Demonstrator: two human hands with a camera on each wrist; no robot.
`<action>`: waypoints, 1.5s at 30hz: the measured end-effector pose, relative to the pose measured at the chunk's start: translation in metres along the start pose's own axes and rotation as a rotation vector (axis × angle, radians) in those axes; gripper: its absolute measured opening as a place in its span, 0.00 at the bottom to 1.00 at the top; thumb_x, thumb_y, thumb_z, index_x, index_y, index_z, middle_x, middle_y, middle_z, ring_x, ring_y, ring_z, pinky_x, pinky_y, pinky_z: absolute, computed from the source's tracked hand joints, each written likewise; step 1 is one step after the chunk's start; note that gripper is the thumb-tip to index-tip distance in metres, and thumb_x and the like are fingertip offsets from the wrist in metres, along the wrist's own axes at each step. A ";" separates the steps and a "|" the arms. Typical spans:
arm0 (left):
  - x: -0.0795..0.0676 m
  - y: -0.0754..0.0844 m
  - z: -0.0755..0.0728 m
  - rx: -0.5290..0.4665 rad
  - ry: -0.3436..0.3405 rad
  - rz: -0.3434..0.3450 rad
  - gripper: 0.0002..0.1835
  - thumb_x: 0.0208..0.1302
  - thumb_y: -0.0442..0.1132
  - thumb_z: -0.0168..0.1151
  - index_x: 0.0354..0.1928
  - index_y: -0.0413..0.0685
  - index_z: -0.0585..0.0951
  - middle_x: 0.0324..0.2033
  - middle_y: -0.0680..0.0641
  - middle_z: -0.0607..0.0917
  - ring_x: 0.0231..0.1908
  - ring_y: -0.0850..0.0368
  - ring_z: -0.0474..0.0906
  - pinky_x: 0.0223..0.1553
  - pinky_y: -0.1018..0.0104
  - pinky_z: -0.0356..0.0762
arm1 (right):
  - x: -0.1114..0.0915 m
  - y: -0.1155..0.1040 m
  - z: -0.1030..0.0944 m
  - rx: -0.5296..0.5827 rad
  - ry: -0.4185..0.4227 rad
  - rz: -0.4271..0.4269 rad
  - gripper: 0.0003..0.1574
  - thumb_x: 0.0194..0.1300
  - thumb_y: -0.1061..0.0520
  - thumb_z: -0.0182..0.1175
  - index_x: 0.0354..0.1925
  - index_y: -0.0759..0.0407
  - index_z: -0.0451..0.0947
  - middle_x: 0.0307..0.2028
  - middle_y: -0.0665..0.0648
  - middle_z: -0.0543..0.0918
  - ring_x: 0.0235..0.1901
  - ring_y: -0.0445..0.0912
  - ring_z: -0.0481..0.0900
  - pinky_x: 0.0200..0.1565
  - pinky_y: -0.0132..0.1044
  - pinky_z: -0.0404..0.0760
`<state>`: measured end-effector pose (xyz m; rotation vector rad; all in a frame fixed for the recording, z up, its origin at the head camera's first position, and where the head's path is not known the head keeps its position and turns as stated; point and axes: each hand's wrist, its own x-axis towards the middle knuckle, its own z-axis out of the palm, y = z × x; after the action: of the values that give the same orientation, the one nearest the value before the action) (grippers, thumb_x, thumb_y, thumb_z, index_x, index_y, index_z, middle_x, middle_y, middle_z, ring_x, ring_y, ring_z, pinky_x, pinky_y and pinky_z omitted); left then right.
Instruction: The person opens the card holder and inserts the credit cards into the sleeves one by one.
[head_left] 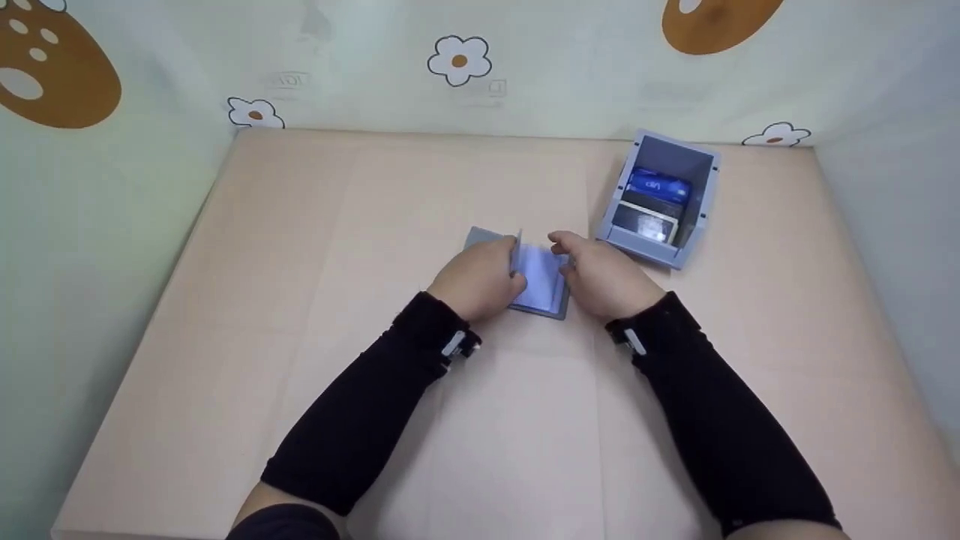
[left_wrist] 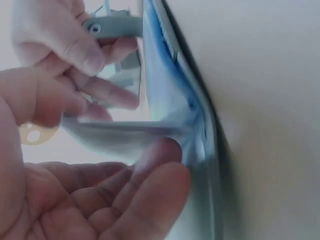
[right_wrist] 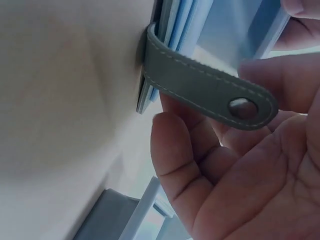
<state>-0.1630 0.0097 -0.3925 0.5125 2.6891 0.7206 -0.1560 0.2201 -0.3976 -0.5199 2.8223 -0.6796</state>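
A grey card holder [head_left: 482,235] lies opened on the table, its clear bluish sleeves [head_left: 538,279] showing between the hands. My left hand [head_left: 478,279] pinches some raised sleeves [left_wrist: 120,131], which stand up from the spine in the left wrist view. On the holder's right side is my right hand [head_left: 611,281], fingers loosely bent. A stitched grey strap [right_wrist: 195,85] with a round metal snap [right_wrist: 243,107] sticks up from the cover's edge, right in front of the right fingers. Whether those fingers touch the strap is unclear.
A grey open-topped bin [head_left: 694,240] stands at the back right, close beyond the right hand. Inside it are a blue packet [head_left: 660,186] and a dark, shiny, flat item [head_left: 643,223]. A patterned curtain [head_left: 360,82] borders the table [head_left: 300,247].
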 end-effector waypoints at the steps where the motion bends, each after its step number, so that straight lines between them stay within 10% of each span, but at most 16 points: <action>1: 0.000 -0.002 -0.002 -0.013 0.006 -0.011 0.28 0.74 0.42 0.56 0.72 0.37 0.72 0.59 0.40 0.86 0.49 0.52 0.82 0.60 0.55 0.81 | 0.000 0.000 0.000 -0.003 -0.004 0.001 0.31 0.77 0.62 0.54 0.75 0.64 0.66 0.66 0.65 0.82 0.67 0.59 0.79 0.70 0.54 0.76; 4: 0.000 -0.007 -0.005 -0.035 0.039 -0.030 0.35 0.74 0.37 0.53 0.80 0.38 0.61 0.66 0.38 0.81 0.54 0.53 0.81 0.66 0.55 0.78 | -0.002 0.002 -0.001 -0.004 -0.009 0.009 0.30 0.77 0.63 0.54 0.74 0.64 0.68 0.66 0.65 0.81 0.68 0.59 0.78 0.70 0.55 0.75; 8: 0.000 -0.014 -0.009 -0.070 0.075 -0.037 0.38 0.72 0.33 0.52 0.83 0.43 0.56 0.53 0.37 0.88 0.48 0.50 0.83 0.66 0.55 0.78 | -0.004 0.004 -0.003 -0.004 -0.014 0.026 0.29 0.77 0.62 0.53 0.73 0.64 0.69 0.67 0.65 0.81 0.69 0.59 0.77 0.71 0.55 0.74; 15: -0.002 -0.027 -0.008 -0.040 0.126 -0.026 0.27 0.75 0.35 0.56 0.74 0.49 0.75 0.69 0.45 0.80 0.72 0.51 0.74 0.73 0.55 0.72 | -0.005 0.006 -0.005 -0.018 -0.018 0.028 0.28 0.78 0.61 0.54 0.72 0.65 0.70 0.66 0.65 0.81 0.69 0.59 0.78 0.71 0.55 0.74; 29: -0.006 -0.036 -0.003 0.024 0.121 -0.046 0.19 0.73 0.39 0.63 0.63 0.49 0.86 0.61 0.44 0.87 0.62 0.48 0.83 0.63 0.52 0.80 | -0.011 0.007 -0.011 0.044 -0.011 0.069 0.29 0.78 0.58 0.57 0.73 0.62 0.71 0.67 0.63 0.81 0.64 0.56 0.82 0.66 0.54 0.79; 36: 0.000 -0.025 0.002 0.038 0.111 -0.055 0.18 0.72 0.40 0.66 0.61 0.50 0.87 0.56 0.43 0.89 0.53 0.49 0.84 0.57 0.54 0.82 | -0.027 0.016 -0.054 0.139 0.100 0.158 0.26 0.79 0.56 0.58 0.70 0.61 0.74 0.61 0.62 0.84 0.52 0.55 0.85 0.53 0.51 0.85; 45: 0.010 -0.007 0.014 0.024 0.116 -0.044 0.17 0.69 0.40 0.71 0.59 0.48 0.88 0.50 0.44 0.85 0.44 0.53 0.82 0.50 0.60 0.83 | -0.033 0.058 -0.111 -0.051 0.108 0.294 0.29 0.76 0.55 0.60 0.69 0.65 0.74 0.61 0.69 0.83 0.57 0.62 0.82 0.58 0.60 0.80</action>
<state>-0.1682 0.0134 -0.4097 0.4288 2.8099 0.7280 -0.1721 0.3257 -0.3247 -0.0718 2.9353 -0.5937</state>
